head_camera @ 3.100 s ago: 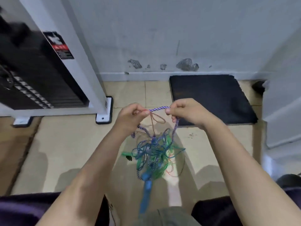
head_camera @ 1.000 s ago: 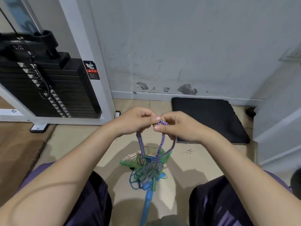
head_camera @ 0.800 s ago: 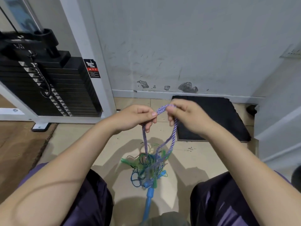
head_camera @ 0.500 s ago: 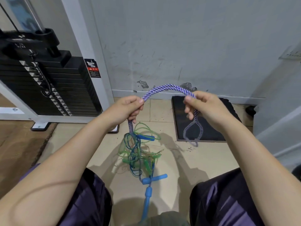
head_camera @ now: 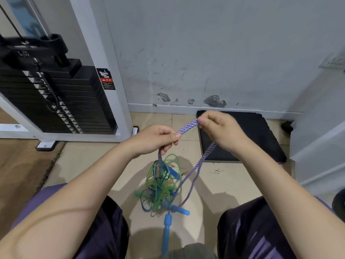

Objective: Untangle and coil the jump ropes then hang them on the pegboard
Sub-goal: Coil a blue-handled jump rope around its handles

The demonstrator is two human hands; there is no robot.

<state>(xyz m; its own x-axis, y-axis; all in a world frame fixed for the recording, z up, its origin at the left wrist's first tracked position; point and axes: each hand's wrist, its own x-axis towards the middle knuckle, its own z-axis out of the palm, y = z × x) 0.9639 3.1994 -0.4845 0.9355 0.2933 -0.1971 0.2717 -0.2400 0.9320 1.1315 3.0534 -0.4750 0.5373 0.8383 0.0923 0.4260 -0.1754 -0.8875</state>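
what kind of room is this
Most likely a small gym: a black weight stack in a white machine frame, a black floor mat by the wall, and tangled jump ropes.

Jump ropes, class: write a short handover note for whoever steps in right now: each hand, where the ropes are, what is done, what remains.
Left hand pinches the purple-and-white braided rope; right hand pinches the same rope further along, a short span between them.
From each hand the rope hangs down into the tangle of thin green and blue cords, which hangs between the knees, with blue plastic handles below.
Done: nothing is coiled or hung.
Left: free the braided rope, separate the others, coil each, hang them. No pegboard in view.
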